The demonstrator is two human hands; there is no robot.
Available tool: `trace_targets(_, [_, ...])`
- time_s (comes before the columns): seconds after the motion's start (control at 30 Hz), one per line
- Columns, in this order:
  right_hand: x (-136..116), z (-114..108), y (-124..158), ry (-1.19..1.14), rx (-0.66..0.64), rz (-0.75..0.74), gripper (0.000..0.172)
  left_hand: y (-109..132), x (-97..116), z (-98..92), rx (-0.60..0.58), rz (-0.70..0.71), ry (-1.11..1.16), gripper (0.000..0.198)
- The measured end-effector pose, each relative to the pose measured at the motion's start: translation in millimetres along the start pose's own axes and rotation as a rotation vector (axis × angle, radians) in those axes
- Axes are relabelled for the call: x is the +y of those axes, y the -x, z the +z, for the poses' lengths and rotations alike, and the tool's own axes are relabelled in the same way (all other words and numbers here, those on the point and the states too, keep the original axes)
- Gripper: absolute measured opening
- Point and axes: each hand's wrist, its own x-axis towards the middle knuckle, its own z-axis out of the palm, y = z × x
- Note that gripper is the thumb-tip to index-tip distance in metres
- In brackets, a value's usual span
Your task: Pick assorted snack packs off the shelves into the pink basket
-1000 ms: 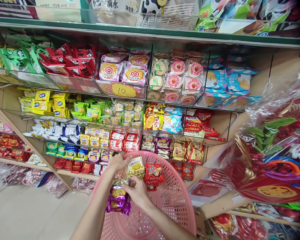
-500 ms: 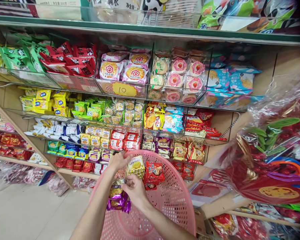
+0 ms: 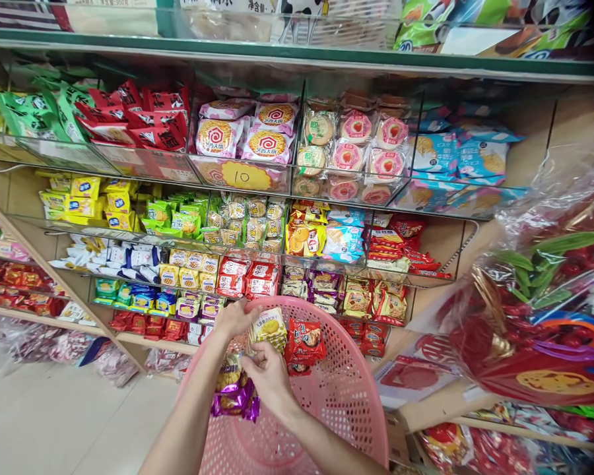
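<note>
A pink perforated plastic basket [image 3: 349,369] stands in front of me, with both hands over its near left part. My left hand [image 3: 235,324] is bent at the far left rim, its fingers closed against the edge of a stack of cream-yellow biscuit packets [image 3: 270,328]. Lower down, my right hand [image 3: 268,373] pinches thumb and finger together at the corner of a purple biscuit packet [image 3: 232,396]; its fingertips partly cover that corner. Red snack packets [image 3: 305,341] lie right of the cream-yellow stack, touching neither hand.
Behind the basket rise tiered shelves with clear dividers, holding red packets [image 3: 262,280], yellow packets [image 3: 85,198] and round pink-labelled biscuits [image 3: 346,157]. A yellow price tag [image 3: 247,177] reads 10. Plastic-wrapped red goods [image 3: 549,316] jut out at right. Tiled floor [image 3: 44,422] shows at left.
My right fingertips have shifted very slightly left at the packet corner. The left hand and basket look unmoved; the camera view has tilted a little.
</note>
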Motion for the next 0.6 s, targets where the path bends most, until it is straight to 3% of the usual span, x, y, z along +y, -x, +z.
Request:
trace_targets(0.17, [-19.8,-54.7,-19.4,0.149,0.103,-0.282,0.025,0.2,-2.8,1.1,-0.009,-0.024,0.030,0.065])
trace_targets(0.3, [-25.1,-116.1,-73.8,0.612,0.244,-0.455,0.028,-0.1,-2.5,1.6,-0.021,-0.028,0.041,0.066])
trace_targets(0.4, [-17.4,-151.9,-118.4,1.124,0.232,-0.383,0.042,0.1,-1.7,1.7,-0.016,-0.029,0.030,0.065])
trace_targets(0.5, [-9.3,-168.9,-148.0,1.276,0.202,-0.327,0.055,0.7,-2.2,2.0,-0.010,-0.018,0.042,0.062])
trace_targets(0.6, [-6.0,-169.7,-160.2,1.333,0.172,-0.335,0.057,1.2,-4.0,2.2,-0.017,-0.033,0.051,0.061])
